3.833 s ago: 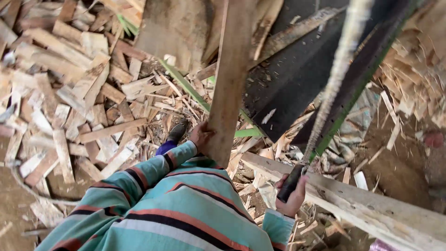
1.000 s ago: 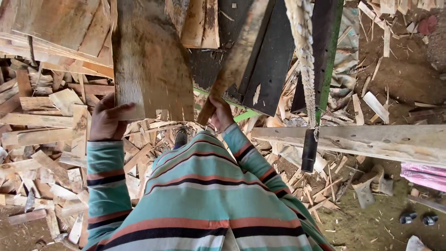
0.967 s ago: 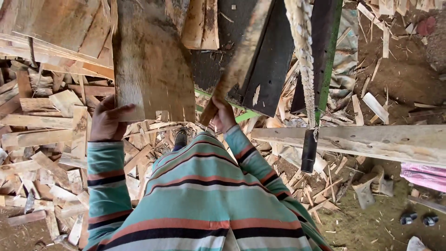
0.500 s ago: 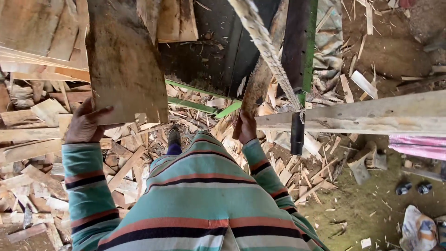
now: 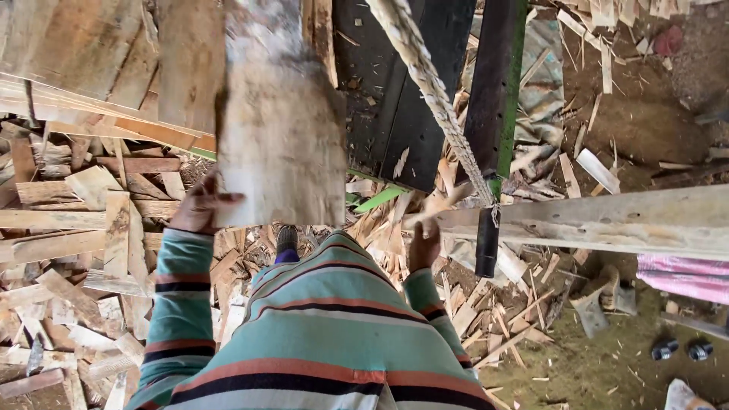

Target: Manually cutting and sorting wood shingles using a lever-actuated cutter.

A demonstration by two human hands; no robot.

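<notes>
My left hand (image 5: 199, 206) grips the lower left corner of a wide, pale wooden board (image 5: 282, 144) that stands upright in front of me. My right hand (image 5: 424, 244) is off the board, lowered beside my striped sleeve, just under the left end of a long pale wooden beam (image 5: 607, 220). Its fingers look loosely curled, and whether they touch the beam is unclear. My shoe (image 5: 287, 241) shows below the board.
A thick twisted rope (image 5: 433, 83) runs down to the beam, where a dark handle (image 5: 486, 243) hangs. Behind it lie a dark panel (image 5: 395, 91) and a black bar with a green edge (image 5: 495, 91). Wood offcuts (image 5: 76, 250) cover the ground at left. Pink cloth (image 5: 683, 275) lies at right.
A second ago both hands held the board. My right hand has let go and dropped toward the beam's end, while my left keeps the board, which has shifted right.
</notes>
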